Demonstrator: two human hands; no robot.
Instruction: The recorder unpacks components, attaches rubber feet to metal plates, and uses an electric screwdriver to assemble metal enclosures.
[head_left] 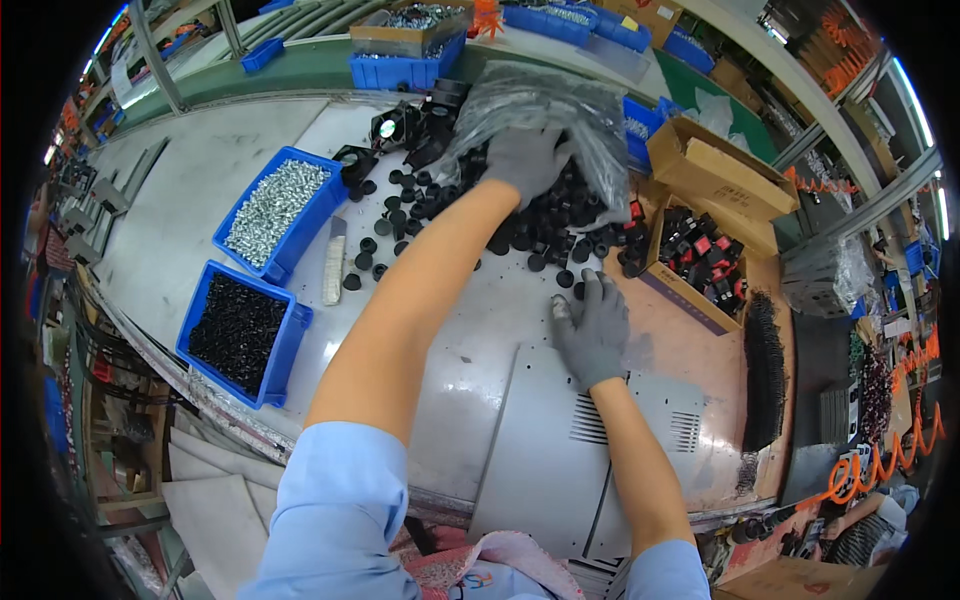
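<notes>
My left hand (525, 165), in a grey glove, reaches to the mouth of a clear plastic bag (530, 95) over a heap of small round black caps (550, 215). Its fingertips are hidden at the bag's film, so its grip does not show. Loose black caps (395, 215) lie scattered left of the heap. My right hand (592, 330), gloved too, rests with fingers stretched and thumb apart just below the heap's edge, close to a few caps. Under the right wrist lies a grey metal panel (540, 430) with vent slots.
At left stand a blue bin (275, 215) of silvery screws and another blue bin (240, 335) of black screws. A cardboard box (690, 290) of black and red parts sits at right, near a black bristly strip (763, 375). Black fan-like parts (395, 125) lie behind.
</notes>
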